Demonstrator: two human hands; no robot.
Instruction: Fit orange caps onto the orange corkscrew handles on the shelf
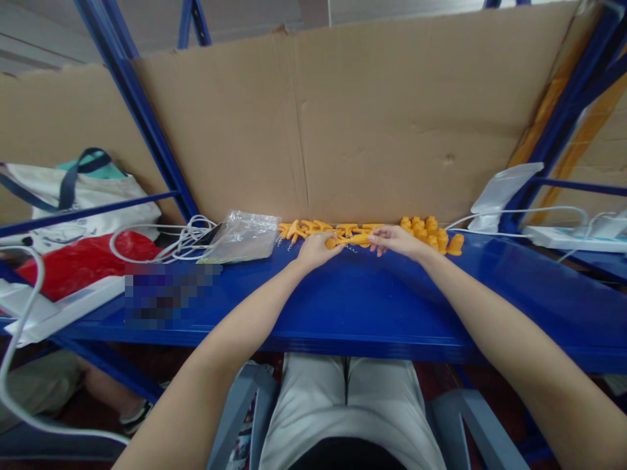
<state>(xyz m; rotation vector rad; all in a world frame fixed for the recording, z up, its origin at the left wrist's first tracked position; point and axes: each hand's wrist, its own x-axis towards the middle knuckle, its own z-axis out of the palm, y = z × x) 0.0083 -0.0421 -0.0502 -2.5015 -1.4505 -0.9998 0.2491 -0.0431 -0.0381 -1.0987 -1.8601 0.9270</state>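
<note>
My left hand [316,251] is closed around an orange plastic piece [334,243] near the back of the blue shelf. My right hand [398,240] pinches the right end of an orange corkscrew [360,240]; its left end lies close to my left fingers. Whether the two orange parts are joined, I cannot tell. A metal spiral shows just below them. Behind my hands, several orange corkscrews [296,230] lie in a row along the cardboard, some with spirals pointing forward. Right of my right hand stand several orange cup-shaped parts [425,230].
A clear plastic bag [245,236] and coiled white cables [191,235] lie to the left, near a red bag [93,261] and a cloth tote bag [88,196]. Cardboard [362,130] closes off the back. A white power strip [578,238] sits at right.
</note>
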